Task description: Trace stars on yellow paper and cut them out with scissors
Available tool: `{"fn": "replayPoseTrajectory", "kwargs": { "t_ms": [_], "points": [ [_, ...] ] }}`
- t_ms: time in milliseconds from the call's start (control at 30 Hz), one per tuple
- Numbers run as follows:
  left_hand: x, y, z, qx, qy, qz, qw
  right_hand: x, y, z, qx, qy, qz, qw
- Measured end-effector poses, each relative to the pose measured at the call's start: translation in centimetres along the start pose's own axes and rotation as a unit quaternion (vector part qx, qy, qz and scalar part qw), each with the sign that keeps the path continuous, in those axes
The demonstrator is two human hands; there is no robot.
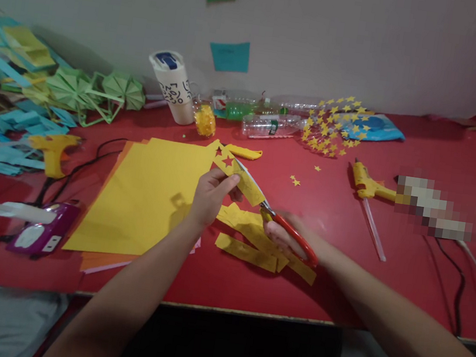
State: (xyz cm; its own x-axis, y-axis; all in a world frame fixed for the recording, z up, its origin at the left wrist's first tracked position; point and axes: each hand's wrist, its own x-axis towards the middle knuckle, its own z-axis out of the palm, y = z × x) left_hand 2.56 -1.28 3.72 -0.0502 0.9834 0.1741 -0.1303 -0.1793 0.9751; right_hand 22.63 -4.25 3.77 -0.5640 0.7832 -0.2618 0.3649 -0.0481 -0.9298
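My left hand (213,194) pinches a yellow paper strip (251,188) that has star-shaped holes near its far end. Red-handled scissors (294,234) are in my right hand (285,235), their blades lying along the strip. Whether the blades are cutting paper cannot be made out. Below both hands, several more yellow strips (246,252) lie in a loose pile. To the left is a stack of yellow paper sheets (142,194), with orange and pink sheets showing under it. Small cut-out yellow stars (296,182) rest on the table beyond the scissors.
On the red table (214,287), yellow glue guns (367,185) lie at both sides. A purple socket block (42,231) with cords sits left. Behind are a white tumbler (173,89), plastic bottles (267,125), a star-covered ball (333,130) and folded green paper shapes (73,90).
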Motion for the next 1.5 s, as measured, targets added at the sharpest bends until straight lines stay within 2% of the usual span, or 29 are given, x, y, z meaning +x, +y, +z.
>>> {"fn": "replayPoseTrajectory", "kwargs": {
  "t_ms": [367, 1167, 1500],
  "points": [
    [-0.23, 0.27, 0.44, 0.010, 0.018, -0.015, 1.000, 0.01, 0.46, 0.28, 0.029, -0.011, 0.002, 1.000],
    [-0.17, 0.02, 0.36, 0.011, 0.000, -0.014, 1.000, 0.06, -0.09, 0.68, 0.059, 0.014, 0.036, 0.998],
    [-0.14, 0.09, 0.34, 0.007, -0.001, -0.019, 1.000, 0.15, 0.04, 0.56, 0.044, 0.019, 0.024, 0.999]
  ]
}}
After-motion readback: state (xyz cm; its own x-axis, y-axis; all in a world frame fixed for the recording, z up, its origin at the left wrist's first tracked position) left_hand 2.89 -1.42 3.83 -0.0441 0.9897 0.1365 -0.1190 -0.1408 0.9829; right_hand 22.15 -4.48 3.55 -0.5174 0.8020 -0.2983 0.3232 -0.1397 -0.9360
